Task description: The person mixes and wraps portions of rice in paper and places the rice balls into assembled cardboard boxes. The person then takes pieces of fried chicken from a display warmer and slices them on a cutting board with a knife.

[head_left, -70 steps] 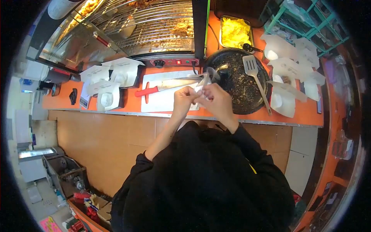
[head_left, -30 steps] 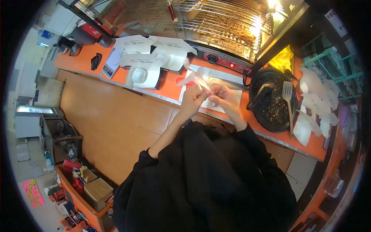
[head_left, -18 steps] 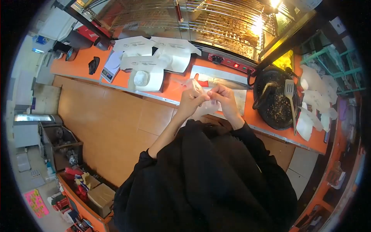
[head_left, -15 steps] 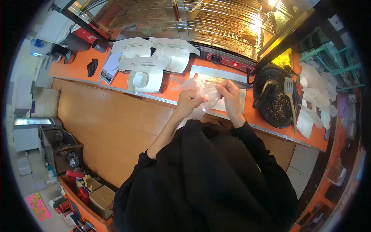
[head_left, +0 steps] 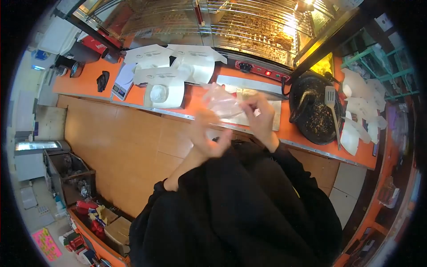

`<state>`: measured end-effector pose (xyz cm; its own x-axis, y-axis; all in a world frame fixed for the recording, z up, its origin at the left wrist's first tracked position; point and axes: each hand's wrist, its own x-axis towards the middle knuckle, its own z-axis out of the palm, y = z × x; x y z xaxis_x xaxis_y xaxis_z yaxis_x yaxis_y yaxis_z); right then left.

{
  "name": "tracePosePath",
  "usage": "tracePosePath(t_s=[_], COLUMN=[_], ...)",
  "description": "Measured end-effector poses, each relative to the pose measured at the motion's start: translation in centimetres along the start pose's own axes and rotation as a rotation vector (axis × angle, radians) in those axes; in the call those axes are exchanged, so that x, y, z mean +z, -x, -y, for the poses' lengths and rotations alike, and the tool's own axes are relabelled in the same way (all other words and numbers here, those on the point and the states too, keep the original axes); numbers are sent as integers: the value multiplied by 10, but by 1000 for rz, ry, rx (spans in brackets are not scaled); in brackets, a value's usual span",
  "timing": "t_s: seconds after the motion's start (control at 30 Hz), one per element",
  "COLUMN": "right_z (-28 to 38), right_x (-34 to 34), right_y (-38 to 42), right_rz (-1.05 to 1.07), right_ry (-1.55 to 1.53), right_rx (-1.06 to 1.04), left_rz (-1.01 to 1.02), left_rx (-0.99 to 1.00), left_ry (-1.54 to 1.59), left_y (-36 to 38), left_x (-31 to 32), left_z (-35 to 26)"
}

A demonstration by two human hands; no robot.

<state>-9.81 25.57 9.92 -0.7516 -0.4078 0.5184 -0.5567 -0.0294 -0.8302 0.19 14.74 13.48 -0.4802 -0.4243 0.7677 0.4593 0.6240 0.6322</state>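
Observation:
A thin, crumpled piece of clear plastic film (head_left: 223,103), like a bag or disposable glove, spreads out above the orange counter. At its right edge, the thumb and fingers of my right hand (head_left: 260,116) pinch it. My left hand (head_left: 205,133) is below and left of the film, blurred, with thumb and fingers apart and nothing in them. Behind the film is a white tray-like panel (head_left: 242,84). To the left, a paper box (head_left: 177,95) stands with its lid up and a round white mound (head_left: 159,93) inside.
More lidded paper boxes (head_left: 202,66) and a digital scale (head_left: 122,84) stand on the counter (head_left: 78,83). A lit display case (head_left: 267,40) rises behind. At right are a black stone mortar plate (head_left: 313,127), a spatula (head_left: 330,102) and paper wrappers (head_left: 356,111).
My left hand has let go of the plastic film and moved down and left, its fingers opening. The film has spread out flatter, still pinched by my right hand.

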Motion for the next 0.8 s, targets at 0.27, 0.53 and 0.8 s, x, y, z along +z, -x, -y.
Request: tracePosePath(t_s=[0.27,0.53,0.8], right_z=[24,15,21], right_x=[23,42,57], right_y=[6,15,19], right_rz=[156,250,345], right_ry=[97,111,-70], right_rx=[-247,-268,-169], left_rz=[74,66,180], left_rx=[-728,-1115,-934], left_ry=[236,1434,1462], left_y=[-3,22,-5], left_x=[10,-12,4], left_z=[28,78,70])
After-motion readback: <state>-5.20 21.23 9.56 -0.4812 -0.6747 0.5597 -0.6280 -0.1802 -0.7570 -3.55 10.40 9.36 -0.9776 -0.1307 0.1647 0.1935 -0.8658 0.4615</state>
